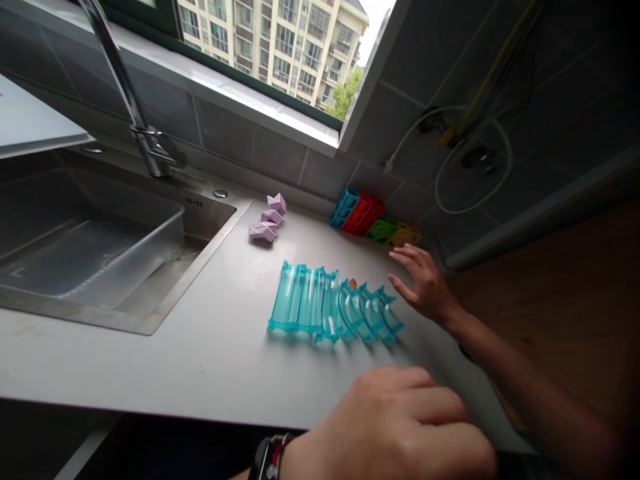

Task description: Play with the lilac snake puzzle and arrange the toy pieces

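Observation:
My right hand (423,280) is open, fingers spread, just in front of the yellow block (405,235) at the end of a row along the wall. The row also has a green block (382,230), a red block (363,215) and a blue block (345,207). On the counter lie clear blue plastic track pieces, straight ones (299,300) at left and curved ones (367,312) at right. Behind the curved pieces is a small reddish piece (353,284). Close to the camera, my left hand (387,427) has curled fingers; whatever they hold, if anything, is hidden.
Light purple faceted pieces (270,218) stand near the sink's corner. A steel sink (150,317) with a clear plastic bin (125,260) and a tap (145,137) is at left. A white cable (443,190) hangs on the tiled wall. The counter's front edge (200,413) runs below.

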The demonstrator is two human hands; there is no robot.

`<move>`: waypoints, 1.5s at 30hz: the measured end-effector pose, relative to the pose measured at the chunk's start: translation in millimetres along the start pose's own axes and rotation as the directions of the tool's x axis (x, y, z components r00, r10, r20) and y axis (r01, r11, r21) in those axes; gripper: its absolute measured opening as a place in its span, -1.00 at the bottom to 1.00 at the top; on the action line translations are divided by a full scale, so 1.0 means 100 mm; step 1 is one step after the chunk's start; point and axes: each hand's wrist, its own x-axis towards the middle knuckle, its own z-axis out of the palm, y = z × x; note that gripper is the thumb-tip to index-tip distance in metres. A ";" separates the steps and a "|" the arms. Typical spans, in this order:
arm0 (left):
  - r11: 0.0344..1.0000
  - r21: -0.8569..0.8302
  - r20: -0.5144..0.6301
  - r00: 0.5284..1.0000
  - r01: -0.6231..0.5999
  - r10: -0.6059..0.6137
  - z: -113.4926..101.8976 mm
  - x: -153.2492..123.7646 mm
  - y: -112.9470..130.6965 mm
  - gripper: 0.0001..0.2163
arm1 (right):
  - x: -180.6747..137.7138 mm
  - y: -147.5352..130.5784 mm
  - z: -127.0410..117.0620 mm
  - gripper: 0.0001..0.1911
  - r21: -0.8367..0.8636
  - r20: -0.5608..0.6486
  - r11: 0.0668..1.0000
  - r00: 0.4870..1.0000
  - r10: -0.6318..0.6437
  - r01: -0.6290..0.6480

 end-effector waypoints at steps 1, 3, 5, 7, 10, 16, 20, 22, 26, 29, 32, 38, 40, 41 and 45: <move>0.998 0.066 -0.013 1.000 -0.022 0.023 0.06 0.08 -0.01 -0.66 | -0.27 0.02 -0.04 -0.49 0.001 0.033 0.999 0.999 0.035 -0.035; 0.978 0.194 0.027 0.997 -0.073 0.069 0.22 0.16 0.02 -0.62 | -0.76 0.10 -0.14 -0.54 -0.016 0.113 0.989 0.983 0.147 -0.146; 0.953 0.276 0.109 0.989 -0.126 0.100 0.42 0.18 0.10 -0.63 | -1.15 0.26 -0.27 -0.59 -0.030 0.157 0.964 0.951 0.266 -0.265; 0.926 0.319 0.191 0.970 -0.204 0.148 0.59 0.19 0.17 -0.67 | -1.44 0.45 -0.40 -0.61 -0.028 0.163 0.935 0.922 0.352 -0.353; 0.858 0.364 0.328 0.912 -0.362 0.245 0.74 0.23 0.23 -0.74 | -1.73 0.71 -0.54 -0.63 -0.023 0.146 0.900 0.890 0.433 -0.434; 0.758 0.417 0.548 0.804 -0.501 0.230 0.67 0.37 0.33 -0.83 | -1.88 0.93 -0.33 -0.67 0.009 0.115 0.862 0.857 0.502 -0.507; 0.723 0.436 0.643 0.748 -0.536 0.166 0.66 0.38 0.45 -0.81 | -1.80 0.79 0.02 -0.52 0.056 0.005 0.834 0.835 0.550 -0.549; 0.721 0.435 0.674 0.726 -0.539 0.137 0.67 0.38 0.50 -0.82 | -1.75 0.65 0.19 -0.44 0.090 -0.073 0.823 0.820 0.567 -0.561; 0.717 0.438 0.710 0.698 -0.542 0.094 0.68 0.39 0.53 -0.83 | -1.71 0.39 0.45 -0.42 0.177 -0.224 0.785 0.752 0.620 -0.594; 0.720 0.445 0.723 0.688 -0.532 0.060 0.69 0.42 0.46 -0.82 | -1.75 0.32 0.56 -0.42 0.263 -0.291 0.743 0.684 0.669 -0.615; 0.730 0.467 0.733 0.680 -0.499 -0.004 0.72 0.55 0.31 -0.85 | -1.79 0.34 0.62 -0.39 0.348 -0.312 0.700 0.627 0.714 -0.624; 0.709 0.617 0.679 0.686 -0.342 -0.260 0.82 1.33 -0.25 -0.87 | -1.79 0.48 0.67 -0.32 0.492 -0.293 0.604 0.534 0.793 -0.627; 0.668 0.689 0.612 0.718 -0.281 -0.330 0.89 1.66 -0.48 -0.82 | -1.78 0.50 0.67 -0.31 0.532 -0.271 0.575 0.518 0.811 -0.621; 0.644 0.725 0.571 0.734 -0.243 -0.366 0.93 1.81 -0.60 -0.76 | -1.77 0.50 0.67 -0.32 0.551 -0.256 0.562 0.516 0.818 -0.617; 0.587 0.796 0.474 0.754 -0.147 -0.455 1.19 2.23 -1.05 -0.55 | -1.76 0.51 0.65 -0.38 0.612 -0.200 0.517 0.516 0.833 -0.598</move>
